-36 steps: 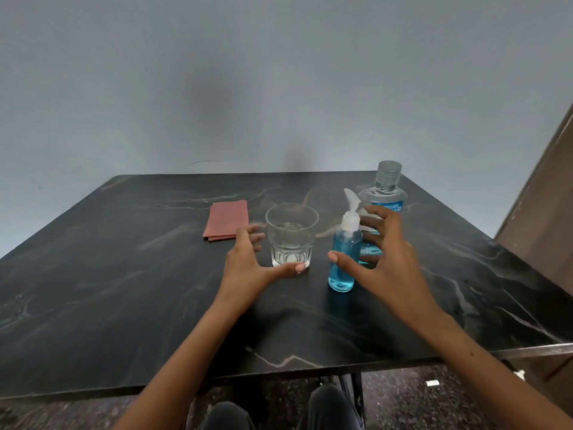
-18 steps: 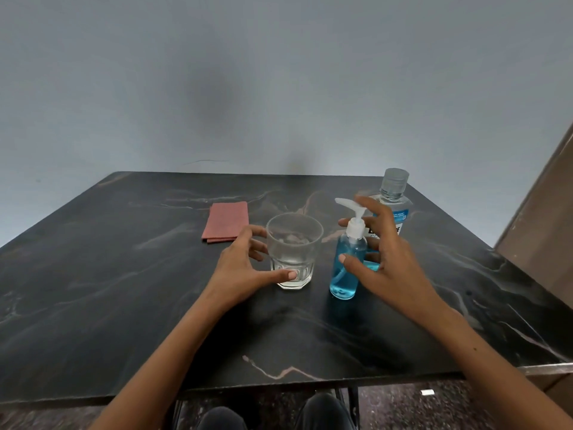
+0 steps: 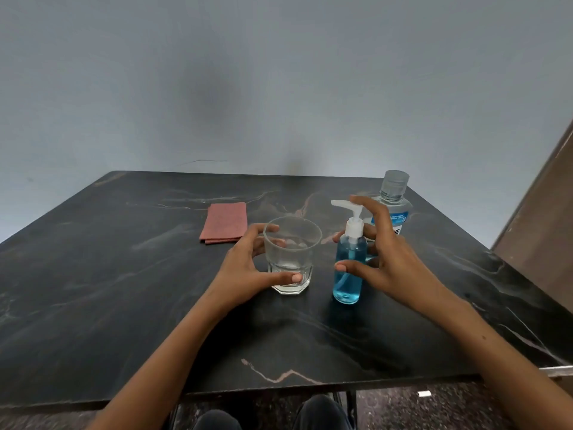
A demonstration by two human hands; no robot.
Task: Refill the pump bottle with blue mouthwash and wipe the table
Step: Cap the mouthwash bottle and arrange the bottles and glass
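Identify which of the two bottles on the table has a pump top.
The small blue pump bottle by the right hand; the larger bottle behind has a clear screw cap.

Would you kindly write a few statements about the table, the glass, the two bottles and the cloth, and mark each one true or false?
1. The pump bottle stands upright with blue liquid in it. True.
2. The glass is full of blue liquid. False: it looks clear, with no blue in it.
3. The folded red cloth lies under the glass. False: it lies apart, farther back on the table.
4. The mouthwash bottle has its cap on. True.
5. The left hand curls around the glass, and the right hand is at the pump bottle. True.
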